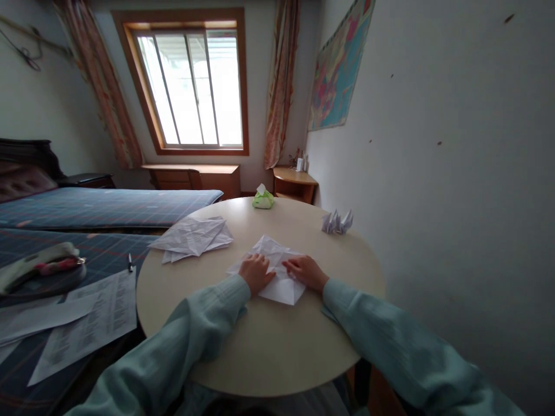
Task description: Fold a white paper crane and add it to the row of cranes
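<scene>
A creased white sheet of paper (pixel 273 254) lies partly folded on the round beige table (pixel 269 346), a little past its middle. My left hand (pixel 255 273) rests on the sheet's left side with its fingers curled and pressed down on the paper. My right hand (pixel 306 271) lies on the right side, fingers together and pointing left, pressing a fold. Both arms wear pale green sleeves.
A pile of crumpled white sheets (pixel 194 238) lies at the table's left. Small folded paper figures (pixel 336 222) stand at the right rim, a green tissue pack (pixel 263 199) at the far edge. A bed with printed papers (pixel 82 323) and a pen (pixel 129 263) is at left; a wall is close on the right.
</scene>
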`<action>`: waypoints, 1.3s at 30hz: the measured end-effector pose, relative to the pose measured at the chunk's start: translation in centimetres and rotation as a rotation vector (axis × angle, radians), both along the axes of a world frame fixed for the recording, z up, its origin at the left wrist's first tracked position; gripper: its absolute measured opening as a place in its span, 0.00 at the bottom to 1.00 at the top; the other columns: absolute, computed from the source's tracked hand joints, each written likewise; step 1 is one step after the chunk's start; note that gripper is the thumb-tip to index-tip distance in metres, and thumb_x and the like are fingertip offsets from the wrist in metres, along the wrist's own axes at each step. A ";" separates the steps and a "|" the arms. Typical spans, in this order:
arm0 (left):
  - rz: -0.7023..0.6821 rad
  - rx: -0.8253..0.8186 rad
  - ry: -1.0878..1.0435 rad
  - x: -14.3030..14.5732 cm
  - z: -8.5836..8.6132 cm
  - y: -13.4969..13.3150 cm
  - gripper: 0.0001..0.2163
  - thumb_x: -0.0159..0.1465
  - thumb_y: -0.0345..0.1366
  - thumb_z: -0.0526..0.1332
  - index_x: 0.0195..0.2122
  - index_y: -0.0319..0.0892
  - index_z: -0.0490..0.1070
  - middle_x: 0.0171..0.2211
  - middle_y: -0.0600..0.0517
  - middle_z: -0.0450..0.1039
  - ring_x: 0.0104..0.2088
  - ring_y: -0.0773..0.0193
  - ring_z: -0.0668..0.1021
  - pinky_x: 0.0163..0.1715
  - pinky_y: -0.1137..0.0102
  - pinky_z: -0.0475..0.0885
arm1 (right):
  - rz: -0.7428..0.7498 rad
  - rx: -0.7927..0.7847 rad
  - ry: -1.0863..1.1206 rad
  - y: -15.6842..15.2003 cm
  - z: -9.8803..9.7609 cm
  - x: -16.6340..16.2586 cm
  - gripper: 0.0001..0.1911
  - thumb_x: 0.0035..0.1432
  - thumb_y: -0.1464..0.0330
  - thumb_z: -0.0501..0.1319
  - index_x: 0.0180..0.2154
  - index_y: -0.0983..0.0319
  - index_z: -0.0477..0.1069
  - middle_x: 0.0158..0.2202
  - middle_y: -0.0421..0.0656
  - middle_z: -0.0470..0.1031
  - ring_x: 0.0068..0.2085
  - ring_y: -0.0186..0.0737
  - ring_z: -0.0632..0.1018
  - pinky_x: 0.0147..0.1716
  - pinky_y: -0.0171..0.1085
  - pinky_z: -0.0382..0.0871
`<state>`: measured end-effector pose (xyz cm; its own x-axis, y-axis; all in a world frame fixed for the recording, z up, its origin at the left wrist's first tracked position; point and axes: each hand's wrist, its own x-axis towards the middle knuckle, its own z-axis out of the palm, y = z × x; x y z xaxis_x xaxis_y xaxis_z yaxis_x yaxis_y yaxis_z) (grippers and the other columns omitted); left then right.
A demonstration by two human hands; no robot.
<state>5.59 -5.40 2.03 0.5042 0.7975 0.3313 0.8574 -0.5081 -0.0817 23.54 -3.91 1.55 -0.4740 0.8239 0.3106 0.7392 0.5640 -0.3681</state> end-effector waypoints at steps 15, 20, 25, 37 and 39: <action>-0.191 -0.207 -0.187 -1.0 -4.0 1.3 0.37 0.52 0.56 0.47 0.55 0.34 0.47 0.56 0.38 0.47 0.57 0.52 0.50 0.53 0.59 0.50 | 0.359 0.105 -0.039 0.8 -1.6 -1.2 0.21 0.54 0.67 0.49 0.50 0.65 0.54 0.52 0.49 0.59 0.53 0.39 0.60 0.51 0.42 0.55; -0.167 -0.226 -0.157 -1.1 -3.8 1.3 0.36 0.51 0.58 0.45 0.56 0.38 0.47 0.58 0.41 0.44 0.57 0.53 0.48 0.53 0.59 0.48 | 0.274 -0.022 -0.165 2.6 -1.8 -0.7 0.27 0.56 0.56 0.42 0.55 0.60 0.49 0.57 0.43 0.51 0.58 0.38 0.52 0.55 0.42 0.46; -0.022 -0.299 -0.160 -2.5 -3.3 1.8 0.31 0.53 0.57 0.42 0.55 0.45 0.50 0.58 0.46 0.45 0.57 0.55 0.49 0.53 0.59 0.47 | 0.067 -0.069 -0.289 4.6 -1.9 -0.1 0.32 0.54 0.51 0.39 0.55 0.60 0.47 0.59 0.44 0.46 0.59 0.41 0.48 0.55 0.44 0.43; 0.100 -0.183 -0.334 -6.1 -3.3 3.8 0.30 0.51 0.49 0.54 0.52 0.37 0.53 0.50 0.42 0.61 0.51 0.57 0.63 0.50 0.63 0.55 | -0.046 -0.036 -0.273 4.1 -1.8 -0.1 0.32 0.53 0.51 0.40 0.55 0.60 0.49 0.58 0.45 0.48 0.58 0.44 0.51 0.54 0.47 0.44; 0.065 -0.195 -0.423 -6.2 -3.1 4.0 0.28 0.49 0.45 0.58 0.50 0.39 0.57 0.45 0.44 0.65 0.45 0.59 0.68 0.47 0.63 0.59 | -0.027 -0.012 -0.252 4.1 -1.8 0.0 0.31 0.53 0.51 0.42 0.55 0.61 0.49 0.57 0.46 0.50 0.58 0.45 0.52 0.53 0.47 0.46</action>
<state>-0.60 -1.36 -1.03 0.3040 0.8906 0.3381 0.8255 -0.4234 0.3732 23.57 0.24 -0.27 -0.5127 0.8403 0.1760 0.8233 0.5394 -0.1768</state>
